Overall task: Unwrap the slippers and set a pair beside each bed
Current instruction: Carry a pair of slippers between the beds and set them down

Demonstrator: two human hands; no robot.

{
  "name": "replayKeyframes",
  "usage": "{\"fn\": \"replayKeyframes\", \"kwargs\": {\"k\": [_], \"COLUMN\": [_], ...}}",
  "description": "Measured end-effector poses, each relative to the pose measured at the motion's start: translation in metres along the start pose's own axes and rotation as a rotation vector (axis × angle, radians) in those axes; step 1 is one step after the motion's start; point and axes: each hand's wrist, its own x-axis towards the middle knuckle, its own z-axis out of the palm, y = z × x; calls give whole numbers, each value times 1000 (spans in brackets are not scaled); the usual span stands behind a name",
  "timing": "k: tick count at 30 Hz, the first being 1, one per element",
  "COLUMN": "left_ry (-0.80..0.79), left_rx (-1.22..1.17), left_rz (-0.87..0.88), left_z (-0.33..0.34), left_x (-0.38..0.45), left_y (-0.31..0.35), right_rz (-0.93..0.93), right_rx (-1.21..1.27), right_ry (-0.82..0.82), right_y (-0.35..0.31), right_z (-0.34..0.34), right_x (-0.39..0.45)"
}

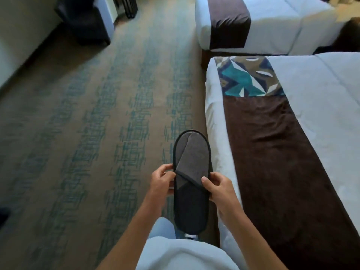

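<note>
**Grey slipper held flat between two hands beside the near bed**

At the bottom of the view, over a pale shirt and a knee in light trousers, two bare forearms reach forward. Between them a dark grey slipper is held above the carpet, toe pointing away, its flattened upper a lighter grey with a black bound edge. The left hand pinches the slipper's left rim at the fold of the upper — thumb on top, fingers curled under. The right hand grips the right rim at about the same height, thumb pressed on the edge of the upper. Whether a second slipper lies beneath the first cannot be told.

Just to the right stands the near bed, white-sheeted, with a brown runner laid across its foot and a panel patterned in teal, white and tan at the runner's far end. The slipper hangs close to this bed's side.

The carpet, tan with blue-green hatched stripes, spreads to the left. Farther off, the second bed carries its own brown runner, and a dark armchair sits at the upper left by a pale wall.
</note>
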Motion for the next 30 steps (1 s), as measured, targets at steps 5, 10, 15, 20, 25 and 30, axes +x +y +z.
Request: {"fn": "replayKeyframes", "kwargs": {"k": [5,10,15,20,25,30], "left_ry": [-18,-50,-66,-75,-79,-110], "left_rx": [-47,-36,-55,-46,-68,-62], "left_rz": [-17,-7,-10,4,6,-24], "left_z": [9,14,17,22,42,82], "left_x": [85,193,313,421,523,641], "left_y": [42,87,154,234,302,359], "right_rz": [-8,28,40,16,26,39], "right_rx": [-19,-43,-44,-40,-9,3], "right_ry": [1,26,53,70,74,118], "right_y": [-46,-94,-161,-239,-306,-356], "right_z": [3,16,34,48,49,29], "right_x": [86,191,308,417,518,638]}}
